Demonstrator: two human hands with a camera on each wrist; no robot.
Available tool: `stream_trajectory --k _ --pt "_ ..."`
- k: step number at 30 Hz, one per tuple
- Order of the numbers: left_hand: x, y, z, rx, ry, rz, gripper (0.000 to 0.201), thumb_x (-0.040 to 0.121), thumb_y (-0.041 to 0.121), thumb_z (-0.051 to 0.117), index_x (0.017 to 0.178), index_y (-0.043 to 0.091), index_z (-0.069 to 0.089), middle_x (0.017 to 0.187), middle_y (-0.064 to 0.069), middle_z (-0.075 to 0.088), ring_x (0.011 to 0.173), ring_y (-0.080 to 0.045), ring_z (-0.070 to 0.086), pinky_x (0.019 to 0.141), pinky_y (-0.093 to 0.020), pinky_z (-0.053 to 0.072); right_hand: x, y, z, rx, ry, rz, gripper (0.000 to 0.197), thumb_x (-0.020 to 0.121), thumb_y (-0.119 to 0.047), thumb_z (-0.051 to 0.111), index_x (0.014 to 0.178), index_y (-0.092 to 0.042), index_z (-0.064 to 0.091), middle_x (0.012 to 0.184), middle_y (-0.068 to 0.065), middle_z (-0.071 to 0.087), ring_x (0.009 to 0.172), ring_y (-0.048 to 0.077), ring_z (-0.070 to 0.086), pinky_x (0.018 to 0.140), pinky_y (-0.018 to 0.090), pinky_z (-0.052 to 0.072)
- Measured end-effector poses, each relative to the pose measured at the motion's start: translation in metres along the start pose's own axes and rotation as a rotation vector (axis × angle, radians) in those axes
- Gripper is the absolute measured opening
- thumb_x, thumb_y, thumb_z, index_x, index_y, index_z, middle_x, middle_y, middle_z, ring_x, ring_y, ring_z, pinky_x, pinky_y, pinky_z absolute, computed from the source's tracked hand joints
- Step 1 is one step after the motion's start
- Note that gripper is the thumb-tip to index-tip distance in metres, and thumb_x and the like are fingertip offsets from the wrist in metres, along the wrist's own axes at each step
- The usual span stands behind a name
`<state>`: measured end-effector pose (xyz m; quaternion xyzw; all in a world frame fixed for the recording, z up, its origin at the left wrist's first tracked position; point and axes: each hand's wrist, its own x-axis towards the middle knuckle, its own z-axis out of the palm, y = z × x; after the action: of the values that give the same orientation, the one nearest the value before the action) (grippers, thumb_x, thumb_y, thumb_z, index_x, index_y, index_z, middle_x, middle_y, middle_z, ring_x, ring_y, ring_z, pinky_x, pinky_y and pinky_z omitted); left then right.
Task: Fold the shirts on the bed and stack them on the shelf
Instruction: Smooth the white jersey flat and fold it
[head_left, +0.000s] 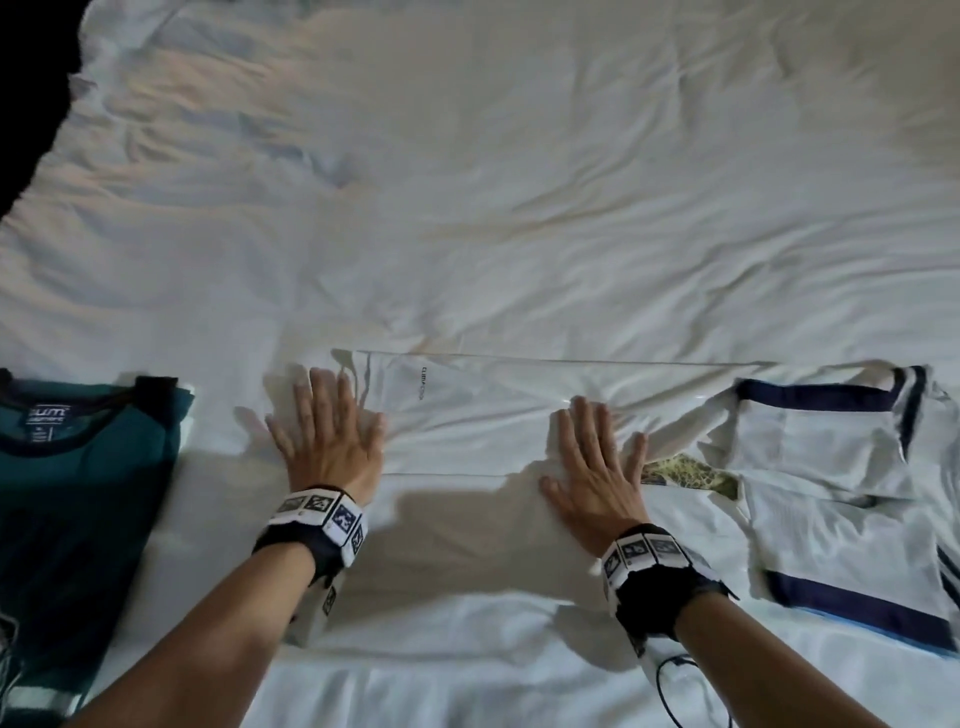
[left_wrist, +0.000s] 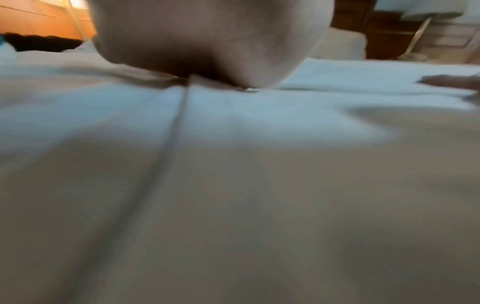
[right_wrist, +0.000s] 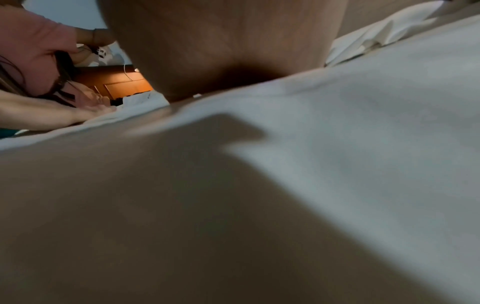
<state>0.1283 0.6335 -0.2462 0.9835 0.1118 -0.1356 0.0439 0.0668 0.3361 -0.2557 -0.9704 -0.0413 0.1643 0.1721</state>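
1. White shirt (head_left: 483, 415): lies across the bed (head_left: 467, 182) at its near edge, partly folded into a long band; navy-trimmed sleeve end bunched to its right. Step in hand, as judged: flattening the fold.
2. Left hand (head_left: 327, 441): fingers spread, palm flat on the shirt's left end, gripping nothing.
3. Right hand (head_left: 597, 467): fingers spread, palm flat right of the shirt's middle, gripping nothing.
4. Teal shirt (head_left: 83, 467): left of the white shirt, apart from it, looks folded already.
5. Shelf: not in view.
6. Handling advice: sweep both palms outward from the shirt's middle so creases run off the ends; keep the far edge straight.
7. Advice, right end: square the bunched sleeve before the next fold, or the bundle will likely stack lopsided.
8. Risk: slick fabric on soft bedding may slide; press lightly, evenly.
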Motion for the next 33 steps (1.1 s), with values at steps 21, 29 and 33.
stream_trajectory --k 21,29,33 --pt "-0.083 0.159 0.069 -0.081 0.015 0.545 0.064 0.098 0.056 0.016 0.156 0.028 0.010 0.164 0.005 -0.003 0.150 -0.017 -0.010 0.117 -0.047 -0.007 -0.022 0.116 -0.044 0.155 0.470 0.221 0.037 0.067 0.018 0.052 0.093 -0.008 0.057 0.097 0.015 0.053 0.078 0.036 0.054 0.073 0.046 0.049" --pt "-0.083 0.160 0.072 -0.063 0.035 0.530 0.064 0.098 0.057 0.016 0.156 0.030 0.004 0.163 0.007 -0.010 0.149 -0.016 -0.014 0.117 -0.047 -0.011 -0.029 0.123 -0.053 0.122 0.492 0.261 0.020 0.079 0.001 0.048 0.093 -0.008 0.058 0.096 0.012 0.058 0.087 0.034 0.053 0.074 0.046 0.046" --pt "-0.084 0.160 0.069 -0.072 0.016 0.514 0.067 0.095 0.062 0.009 0.155 0.033 0.000 0.162 0.009 -0.014 0.148 -0.014 -0.016 0.117 -0.045 -0.014 -0.025 0.126 -0.059 0.124 0.446 0.284 0.014 0.083 0.000 0.055 0.090 -0.006 0.065 0.091 0.014 0.063 0.091 0.036 0.054 0.074 0.042 0.046"
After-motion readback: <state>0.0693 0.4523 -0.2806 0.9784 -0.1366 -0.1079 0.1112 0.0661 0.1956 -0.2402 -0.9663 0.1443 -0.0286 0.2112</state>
